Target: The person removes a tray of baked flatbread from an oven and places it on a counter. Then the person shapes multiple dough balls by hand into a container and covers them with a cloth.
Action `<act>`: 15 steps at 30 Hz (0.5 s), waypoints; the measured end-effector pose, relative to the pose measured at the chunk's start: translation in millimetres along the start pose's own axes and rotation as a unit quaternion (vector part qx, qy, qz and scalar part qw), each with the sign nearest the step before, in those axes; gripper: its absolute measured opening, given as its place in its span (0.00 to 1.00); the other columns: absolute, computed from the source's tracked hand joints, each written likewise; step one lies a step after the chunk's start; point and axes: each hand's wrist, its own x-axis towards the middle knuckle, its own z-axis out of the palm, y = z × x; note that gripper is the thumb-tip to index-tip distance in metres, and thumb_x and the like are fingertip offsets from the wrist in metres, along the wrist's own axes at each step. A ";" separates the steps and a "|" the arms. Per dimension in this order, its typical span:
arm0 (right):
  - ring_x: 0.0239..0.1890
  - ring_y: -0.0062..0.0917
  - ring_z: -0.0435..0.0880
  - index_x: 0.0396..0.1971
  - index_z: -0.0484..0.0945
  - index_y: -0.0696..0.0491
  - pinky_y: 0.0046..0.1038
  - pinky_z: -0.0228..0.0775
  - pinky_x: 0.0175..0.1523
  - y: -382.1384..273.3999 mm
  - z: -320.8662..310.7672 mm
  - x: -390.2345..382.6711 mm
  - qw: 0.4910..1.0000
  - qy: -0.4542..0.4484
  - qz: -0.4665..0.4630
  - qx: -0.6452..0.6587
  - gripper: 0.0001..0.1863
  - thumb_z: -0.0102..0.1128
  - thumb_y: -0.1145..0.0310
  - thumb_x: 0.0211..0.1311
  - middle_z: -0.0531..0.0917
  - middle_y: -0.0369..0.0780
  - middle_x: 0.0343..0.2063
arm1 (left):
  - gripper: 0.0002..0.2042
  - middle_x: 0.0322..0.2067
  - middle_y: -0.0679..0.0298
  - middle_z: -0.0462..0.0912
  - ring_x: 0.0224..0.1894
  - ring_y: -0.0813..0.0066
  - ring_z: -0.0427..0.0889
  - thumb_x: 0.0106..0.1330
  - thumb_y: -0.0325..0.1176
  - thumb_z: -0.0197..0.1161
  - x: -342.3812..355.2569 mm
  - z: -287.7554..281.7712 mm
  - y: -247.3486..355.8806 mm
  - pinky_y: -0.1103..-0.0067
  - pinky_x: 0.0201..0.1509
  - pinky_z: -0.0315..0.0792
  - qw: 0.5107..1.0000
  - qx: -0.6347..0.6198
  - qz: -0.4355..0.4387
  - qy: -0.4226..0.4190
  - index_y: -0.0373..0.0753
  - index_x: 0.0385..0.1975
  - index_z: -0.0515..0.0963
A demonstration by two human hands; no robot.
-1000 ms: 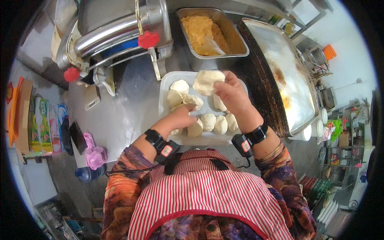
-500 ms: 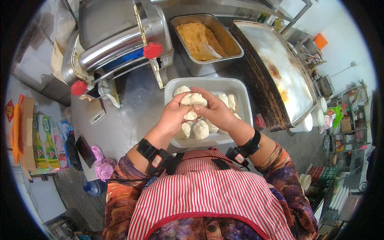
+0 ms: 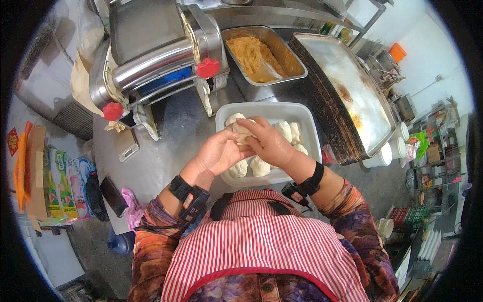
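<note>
A piece of white dough (image 3: 243,134) sits between my two hands, above a pale plastic tray (image 3: 313,121). Its underside is hidden by fingers. My left hand (image 3: 217,152), palm turned up, cups it from the left and below. From the right, my right hand (image 3: 273,144) curls over it with the fingers on top and the thumb in front. More dough lumps lie in the tray, among them one rounded lump (image 3: 260,166) near the front rim and another (image 3: 283,131) right of my fingers.
Left of the tray stands a metal dough roller machine (image 3: 153,63) with red knobs. A small scale (image 3: 129,150) and a phone (image 3: 113,196) lie on the metal table. Behind the tray is a deep metal pan of brown filling (image 3: 251,53). Stacked baking trays (image 3: 352,95) stand at right.
My right hand has folded over the dough, covering more of it, and my left palm has turned upward beneath it. The view has shifted slightly.
</note>
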 end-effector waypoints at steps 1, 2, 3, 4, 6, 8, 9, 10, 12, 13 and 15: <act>0.52 0.43 0.75 0.56 0.70 0.50 0.34 0.69 0.53 -0.5 -0.2 1.5 1.000 -0.012 -0.009 -0.011 0.24 0.55 0.72 0.56 0.71 0.49 0.55 | 0.19 0.51 0.56 0.73 0.48 0.64 0.77 0.66 0.36 0.50 -0.8 0.5 -1.8 0.68 0.54 0.72 0.999 0.048 -0.013 0.014 0.36 0.55 0.64; 0.51 0.42 0.76 0.56 0.69 0.50 0.33 0.69 0.53 0.3 -2.5 4.6 1.000 -0.017 0.004 -0.023 0.24 0.55 0.72 0.57 0.71 0.48 0.54 | 0.19 0.50 0.57 0.74 0.47 0.65 0.78 0.67 0.38 0.51 -1.0 0.4 -3.2 0.69 0.53 0.72 0.996 0.087 -0.018 0.033 0.36 0.55 0.65; 0.51 0.40 0.76 0.57 0.69 0.50 0.32 0.69 0.53 0.2 -3.2 5.6 0.998 -0.016 0.049 -0.039 0.24 0.56 0.71 0.58 0.72 0.48 0.54 | 0.19 0.49 0.58 0.74 0.46 0.67 0.78 0.68 0.38 0.52 0.3 0.2 -5.3 0.70 0.52 0.73 0.983 0.170 -0.014 0.065 0.36 0.54 0.65; 0.52 0.36 0.75 0.58 0.66 0.50 0.30 0.68 0.53 0.4 -4.4 7.1 0.997 -0.044 0.055 0.011 0.26 0.56 0.72 0.58 0.71 0.47 0.55 | 0.19 0.48 0.59 0.75 0.45 0.68 0.79 0.68 0.39 0.53 2.5 -0.3 -7.1 0.71 0.51 0.74 0.965 0.244 0.002 0.100 0.36 0.54 0.65; 0.55 0.28 0.73 0.62 0.62 0.50 0.26 0.67 0.54 -1.4 -5.3 6.5 0.983 -0.090 0.100 0.123 0.28 0.56 0.74 0.60 0.71 0.45 0.56 | 0.18 0.45 0.61 0.76 0.44 0.71 0.79 0.68 0.38 0.55 6.6 -2.8 -6.9 0.73 0.46 0.76 0.932 0.327 0.045 0.151 0.36 0.53 0.66; 0.54 0.25 0.73 0.64 0.58 0.51 0.25 0.67 0.55 -5.1 -5.9 2.3 0.939 -0.085 0.119 0.312 0.31 0.56 0.73 0.60 0.72 0.45 0.55 | 0.16 0.42 0.62 0.77 0.41 0.73 0.80 0.67 0.35 0.56 9.9 -5.5 -2.1 0.75 0.40 0.78 0.913 0.346 0.086 0.199 0.35 0.51 0.68; 0.54 0.23 0.73 0.65 0.56 0.51 0.24 0.66 0.55 -6.5 -7.0 1.0 0.901 -0.086 0.123 0.407 0.33 0.57 0.73 0.61 0.73 0.45 0.54 | 0.16 0.40 0.61 0.78 0.38 0.72 0.81 0.66 0.32 0.56 8.7 -6.0 -0.8 0.78 0.35 0.80 0.937 0.268 0.093 0.205 0.35 0.51 0.69; 0.53 0.23 0.73 0.66 0.53 0.52 0.24 0.66 0.56 -7.9 -8.2 -0.4 0.914 -0.086 0.105 0.383 0.34 0.57 0.73 0.61 0.73 0.44 0.54 | 0.16 0.41 0.61 0.78 0.38 0.72 0.81 0.66 0.30 0.55 7.7 -6.3 2.3 0.78 0.35 0.80 0.935 0.285 0.094 0.191 0.36 0.52 0.68; 0.53 0.22 0.73 0.68 0.49 0.53 0.25 0.65 0.57 -9.9 -8.5 -2.0 0.937 -0.078 0.086 0.331 0.37 0.57 0.72 0.62 0.74 0.43 0.54 | 0.17 0.41 0.61 0.78 0.38 0.71 0.81 0.64 0.28 0.55 3.8 -5.2 9.4 0.77 0.35 0.80 0.932 0.304 0.072 0.184 0.36 0.54 0.68; 0.52 0.22 0.73 0.67 0.50 0.54 0.25 0.65 0.57 -10.8 -6.9 -3.3 0.963 -0.073 0.070 0.249 0.36 0.57 0.72 0.62 0.73 0.42 0.54 | 0.19 0.43 0.61 0.78 0.40 0.71 0.81 0.64 0.28 0.55 1.7 -3.3 10.6 0.77 0.37 0.80 0.925 0.332 0.048 0.179 0.36 0.55 0.67; 0.51 0.21 0.73 0.66 0.54 0.55 0.25 0.66 0.56 -10.1 -3.6 -2.5 0.996 -0.040 0.016 0.083 0.34 0.57 0.72 0.62 0.73 0.41 0.54 | 0.22 0.45 0.60 0.77 0.42 0.70 0.81 0.63 0.28 0.56 -2.3 0.8 10.9 0.76 0.41 0.79 0.913 0.380 0.025 0.145 0.37 0.58 0.64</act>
